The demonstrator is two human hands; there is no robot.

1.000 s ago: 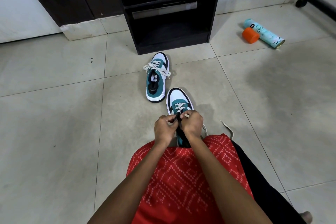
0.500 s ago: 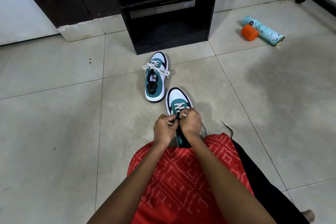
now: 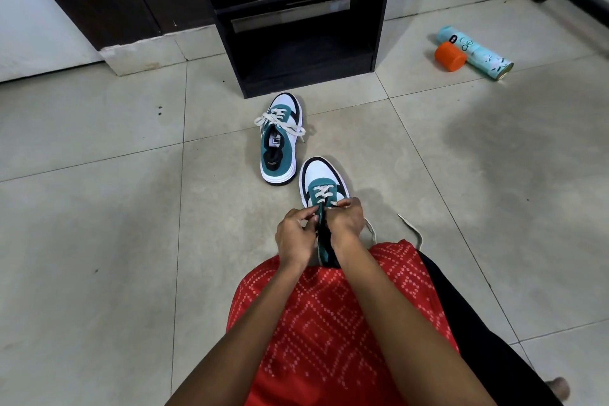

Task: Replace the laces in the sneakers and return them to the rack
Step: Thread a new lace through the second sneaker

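Both grips are clamped on the same thing: the left hand (image 3: 293, 234) has thumb and forefinger pinched on the lace (image 3: 324, 193) at the left side of the tongue. The right hand (image 3: 346, 221) is curled over that lace on the other side, knuckles up. The two hands nearly touch above the near sneaker (image 3: 321, 175), which sits on the floor (image 3: 99, 208) with its heel tucked against the person's lap and its toe pointing away toward the rack (image 3: 380, 26). So its long axis runs straight out from the body. The eyelets left to do are, I'd guess, right under the fingers at the heel end, since only the toe-end rows look crossed. The right hand is nearer the loose tail (image 3: 408, 224) trailing on the tiles to the right, so that side probably feeds next. The far sneaker (image 3: 280, 142) stands just beyond, toe also toward the rack, laces threaded but loose and splayed. The rack is a black open unit against the wall. The floor is pale glossy tile, with a teal spray can (image 3: 478, 54) and an orange cap (image 3: 449, 56) lying well off to the right.
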